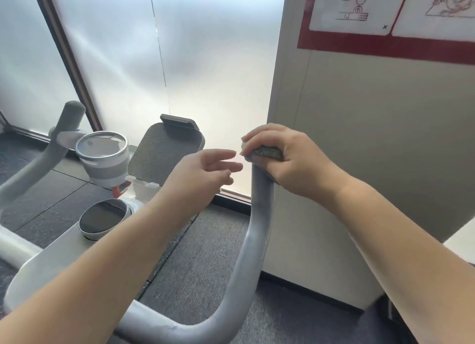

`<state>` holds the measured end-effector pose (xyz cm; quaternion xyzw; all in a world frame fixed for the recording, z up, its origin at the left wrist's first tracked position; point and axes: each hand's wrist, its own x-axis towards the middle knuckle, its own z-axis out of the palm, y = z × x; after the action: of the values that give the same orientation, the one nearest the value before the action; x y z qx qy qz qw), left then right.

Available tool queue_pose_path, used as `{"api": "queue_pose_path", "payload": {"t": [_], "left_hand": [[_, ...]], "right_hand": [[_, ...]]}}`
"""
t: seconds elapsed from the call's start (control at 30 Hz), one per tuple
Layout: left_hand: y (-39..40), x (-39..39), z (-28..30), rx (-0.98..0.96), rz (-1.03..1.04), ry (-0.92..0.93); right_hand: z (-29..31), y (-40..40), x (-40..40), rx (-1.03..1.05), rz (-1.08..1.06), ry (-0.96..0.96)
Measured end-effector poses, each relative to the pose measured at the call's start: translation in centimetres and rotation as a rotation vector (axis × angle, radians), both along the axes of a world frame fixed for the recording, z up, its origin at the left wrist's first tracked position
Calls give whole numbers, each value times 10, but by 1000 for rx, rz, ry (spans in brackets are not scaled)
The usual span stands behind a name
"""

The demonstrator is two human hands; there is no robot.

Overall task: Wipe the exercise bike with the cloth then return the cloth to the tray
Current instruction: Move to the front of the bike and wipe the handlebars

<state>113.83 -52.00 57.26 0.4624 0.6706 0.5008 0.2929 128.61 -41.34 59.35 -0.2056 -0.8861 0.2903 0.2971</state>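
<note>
The exercise bike's grey right handlebar point(258, 222) curves up from the bottom centre to its tip at mid-right. My right hand point(290, 161) wraps over that tip, shut on a grey-green cloth point(266, 153) pressed against the bar. My left hand point(205, 170) hovers just left of the tip, fingers spread and empty, its fingertips close to the cloth without clearly touching it. The left handlebar point(64, 127) rises at the far left. The tray is not in view.
Between the bars sit a round display point(102, 219), a grey cup holder point(102, 150) and a ribbed tablet rest point(164, 153). A beige wall panel point(372, 143) stands close on the right. Frosted glass point(200, 60) lies ahead, dark carpet point(205, 261) below.
</note>
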Motion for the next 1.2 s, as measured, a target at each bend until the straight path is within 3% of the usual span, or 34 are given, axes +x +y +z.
{"api": "queue_pose_path", "payload": {"t": [0.17,0.3,0.43,0.57,0.73,0.9,1.2], "left_hand": [[-1,-6,0,4,73,-58],[-3,-6,0,3,69,-46],[-5,-2,0,9,64,-18],[-6,4,0,30,63,17],[-6,9,0,45,62,59],[-6,10,4,60,90,87],[-11,9,-5,49,121,52]], "right_hand": [[15,14,-7,-360,-34,-11],[-5,14,-3,-626,-52,269],[-31,-1,1,-696,-115,509],[-43,-13,14,-577,-237,542],[-50,-22,37,-320,-328,394],[-31,-12,24,90,-330,243],[-64,-33,17,119,-308,327]]}}
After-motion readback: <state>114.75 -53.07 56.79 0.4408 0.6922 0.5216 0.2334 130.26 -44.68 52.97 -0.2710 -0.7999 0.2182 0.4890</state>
